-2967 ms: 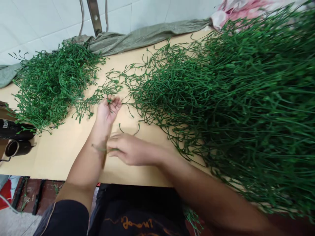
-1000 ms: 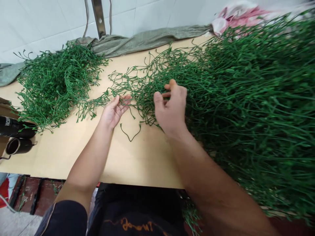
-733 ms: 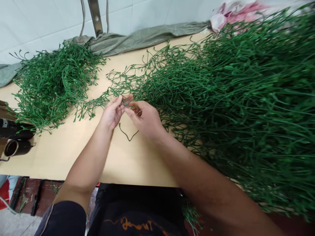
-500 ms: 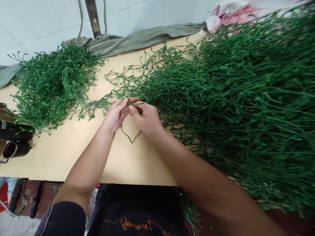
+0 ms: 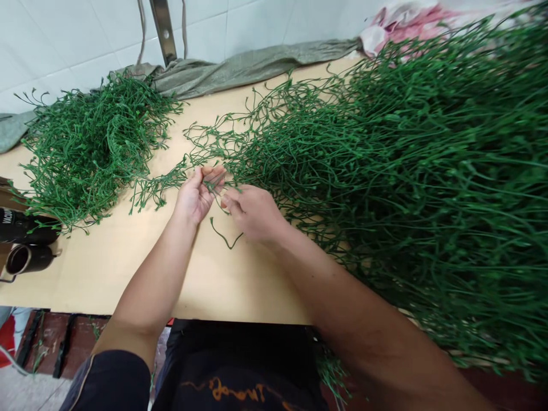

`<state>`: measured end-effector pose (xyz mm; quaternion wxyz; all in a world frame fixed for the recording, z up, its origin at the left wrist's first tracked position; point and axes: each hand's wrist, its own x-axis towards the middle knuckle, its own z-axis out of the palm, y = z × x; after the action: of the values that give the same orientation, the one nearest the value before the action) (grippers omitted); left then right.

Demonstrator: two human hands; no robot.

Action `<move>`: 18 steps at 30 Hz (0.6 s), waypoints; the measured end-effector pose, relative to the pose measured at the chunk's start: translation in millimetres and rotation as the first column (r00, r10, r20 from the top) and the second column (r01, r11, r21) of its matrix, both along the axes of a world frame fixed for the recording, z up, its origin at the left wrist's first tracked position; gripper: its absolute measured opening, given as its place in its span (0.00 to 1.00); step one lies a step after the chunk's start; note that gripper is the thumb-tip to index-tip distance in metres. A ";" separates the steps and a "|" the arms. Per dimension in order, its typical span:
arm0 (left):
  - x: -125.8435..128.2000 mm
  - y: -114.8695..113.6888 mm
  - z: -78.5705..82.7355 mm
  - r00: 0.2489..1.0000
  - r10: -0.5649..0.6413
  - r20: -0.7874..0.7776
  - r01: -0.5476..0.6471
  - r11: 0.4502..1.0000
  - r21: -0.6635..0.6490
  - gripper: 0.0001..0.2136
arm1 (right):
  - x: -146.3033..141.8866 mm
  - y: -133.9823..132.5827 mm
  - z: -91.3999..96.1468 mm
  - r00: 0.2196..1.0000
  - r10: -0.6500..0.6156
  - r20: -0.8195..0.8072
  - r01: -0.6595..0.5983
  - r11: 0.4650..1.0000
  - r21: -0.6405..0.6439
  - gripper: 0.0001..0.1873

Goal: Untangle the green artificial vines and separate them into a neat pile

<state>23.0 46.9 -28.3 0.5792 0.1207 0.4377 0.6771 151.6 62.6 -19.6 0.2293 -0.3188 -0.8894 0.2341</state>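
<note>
My left hand (image 5: 196, 197) is palm up over the table, thumb apart from its loosely curved fingers. Across those fingers runs a thin green stem (image 5: 216, 194), partly blurred. My right hand (image 5: 252, 211) is closed at the fingertips on that stem, just right of my left hand. Beneath them one bent green stem (image 5: 230, 246) lies alone on the table; my right hand seems to cover its right end. A large heap of long green stems (image 5: 363, 154) with small knobby tips spreads to the right of my hands.
A second pile of green stems (image 5: 94, 142) lies at the left, with a few strands trailing towards my left hand. A dark mug (image 5: 40, 260) and a black cylinder (image 5: 25, 225) stand at the left edge. Grey-green cloth (image 5: 240, 65) runs along the wall beside a pink-and-white cloth (image 5: 398, 25).
My left thumb has lifted off its fingers and the palm has opened. My right hand has drawn slightly down and away from the left, with the stem at its fingertips.
</note>
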 end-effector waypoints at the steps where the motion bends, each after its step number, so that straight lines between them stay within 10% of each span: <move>1: 0.2 -0.3 1.5 1.000 0.004 0.004 -0.004 1.000 -0.012 0.15 | 0.1 -1.3 1.2 0.998 0.068 -0.005 -0.068 0.997 0.024 0.12; 9: -1.5 -0.1 11.5 0.994 0.098 0.044 -0.096 0.995 -0.038 0.15 | 0.4 -29.3 23.4 0.833 0.472 -0.290 -0.500 0.865 -0.029 0.14; 13: -5.3 0.3 5.5 0.999 0.039 0.025 -0.039 0.999 0.004 0.14 | 8.1 -11.8 22.9 0.774 0.010 -0.633 -0.260 0.917 -0.303 0.16; 16: -4.1 -1.7 3.5 1.000 -0.012 -0.013 0.012 1.000 0.000 0.13 | 13.9 14.2 15.0 0.570 -0.422 -0.705 -0.123 0.805 -0.581 0.26; 18: -1.6 -2.9 3.5 0.998 -0.039 -0.042 0.040 0.999 0.008 0.13 | 12.5 23.5 8.0 0.572 -0.500 -0.650 -0.092 0.749 -0.656 0.30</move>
<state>21.3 44.0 -24.8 0.5826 0.1461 0.4441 0.6648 164.2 86.1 -11.6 0.5081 -0.3443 -0.5117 0.6012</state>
